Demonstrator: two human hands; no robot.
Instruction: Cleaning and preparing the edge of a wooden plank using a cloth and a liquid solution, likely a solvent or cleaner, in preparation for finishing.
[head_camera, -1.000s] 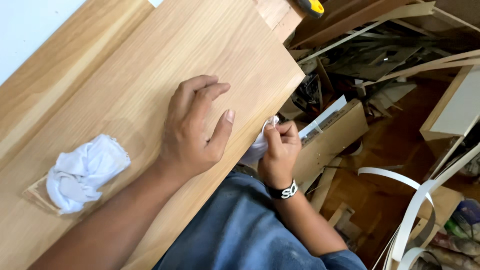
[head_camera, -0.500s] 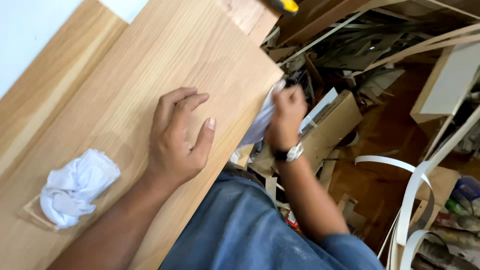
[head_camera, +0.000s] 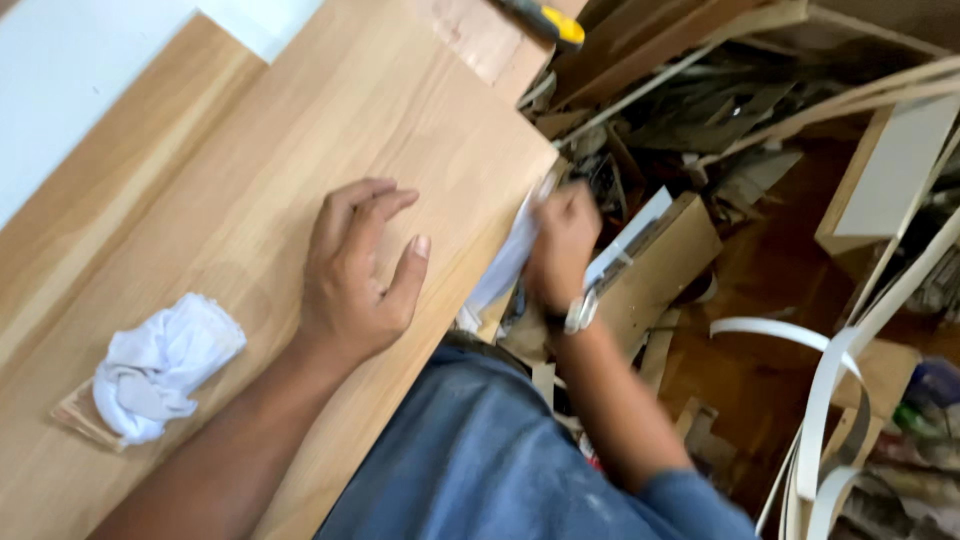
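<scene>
- Wood-grain panel (head_camera: 300, 200) lies flat across the frame on the table; a crumpled white rag (head_camera: 160, 365) sits on a small wood offcut at far left, well apart from both hands.
- Left hand (head_camera: 360, 270): palm down on the panel, fingers (head_camera: 350, 205) spread wide and slightly arched, holding nothing, pressing the board steady. Forearm runs up from bottom left. Same placement as a second ago.
- Right hand (head_camera: 563, 240): closed on a white cloth (head_camera: 510, 260), held against the panel's near edge. Since a second ago it has travelled up along that edge toward the corner; judged as a wiping stroke in progress. Wrist bent, watch (head_camera: 580, 312) facing down; motion blur.
- Far right: loose white edge-banding strips (head_camera: 830, 370) and scrap wood on the floor.
</scene>
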